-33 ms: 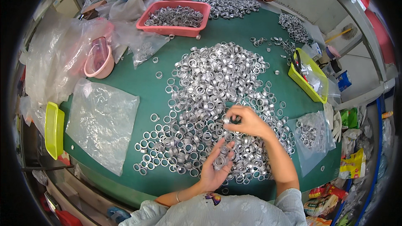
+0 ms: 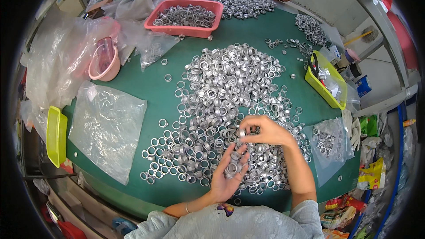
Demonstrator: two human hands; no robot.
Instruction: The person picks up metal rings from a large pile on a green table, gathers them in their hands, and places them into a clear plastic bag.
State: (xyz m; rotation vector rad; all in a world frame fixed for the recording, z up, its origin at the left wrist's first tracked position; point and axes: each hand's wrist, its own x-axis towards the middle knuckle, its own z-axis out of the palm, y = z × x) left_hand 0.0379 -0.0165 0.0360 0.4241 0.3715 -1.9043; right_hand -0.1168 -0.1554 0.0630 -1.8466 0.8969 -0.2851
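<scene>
Both hands are over the near part of the pile (image 2: 234,77), close together. Left hand (image 2: 221,185), palm up, is cupped around several rings (image 2: 232,168); right hand (image 2: 268,132), just above and to its right, pinches a ring (image 2: 242,132) between thumb and fingertips, though blur leaves its exact seating uncertain.

Handling, as judged: each piece should be light, stiff and not readily broken. Smooth metal may slide against skin, and the round form may roll if set on its side. Best hold is across the outer wall, thumb opposite forefinger, or a fingertip hooked through the bore.

Appearance: short, open bands, silver-grey, bright on the rims and darker inside. They lie heaped at mid-tabletop (image 2: 146,73), thinning to a single layer toward the left edge and reaching close to the near edge. More stand in a pink tray (image 2: 181,30) near the far edge.
</scene>
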